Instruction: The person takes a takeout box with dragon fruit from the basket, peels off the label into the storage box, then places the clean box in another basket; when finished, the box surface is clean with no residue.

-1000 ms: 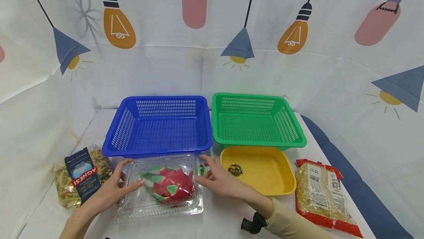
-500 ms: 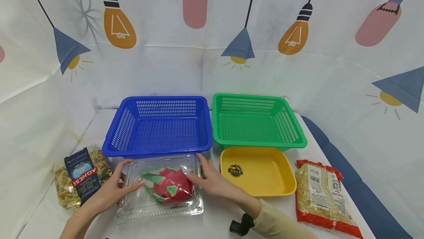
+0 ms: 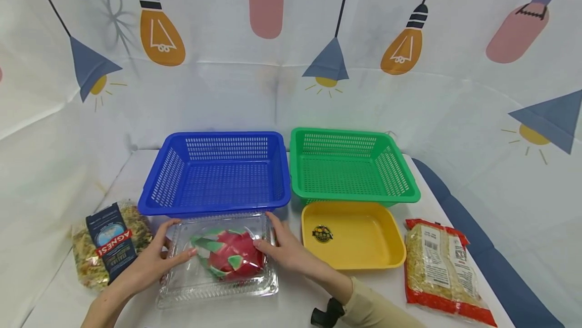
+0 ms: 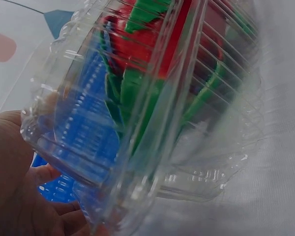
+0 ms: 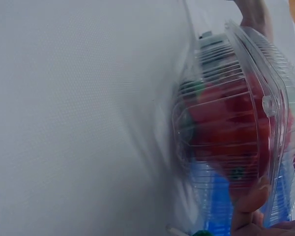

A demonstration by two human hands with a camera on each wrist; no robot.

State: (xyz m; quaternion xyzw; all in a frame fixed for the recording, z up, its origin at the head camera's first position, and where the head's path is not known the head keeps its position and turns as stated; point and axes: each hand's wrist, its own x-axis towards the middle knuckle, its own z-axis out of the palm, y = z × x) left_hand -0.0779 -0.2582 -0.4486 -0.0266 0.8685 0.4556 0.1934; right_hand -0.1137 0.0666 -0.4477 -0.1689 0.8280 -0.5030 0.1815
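A clear plastic clamshell box (image 3: 182,282) lies on the table in front of the blue basket, its lid down over the base. Inside it a red dragon fruit (image 3: 238,257) with green scales shows through the plastic. My left hand (image 3: 152,262) grips the box's left side, thumb over the lid and fingers curled behind the edge, as the left wrist view also shows. At the other side my right hand (image 3: 291,249) holds the right rim, thumb on the lid beside the fruit and fingers at the back right corner.
Behind stand a blue basket (image 3: 150,201) and a green basket (image 3: 404,196). A yellow tray (image 3: 354,237) with a round sticker sits right of my right hand. A pasta bag (image 3: 111,242) lies far left, a red-edged bag of yellowish food (image 3: 438,267) far right.
My right hand has moved left onto the box's right edge, its thumb now over the lid. It covers a small green thing seen there earlier. My left hand has kept its place.
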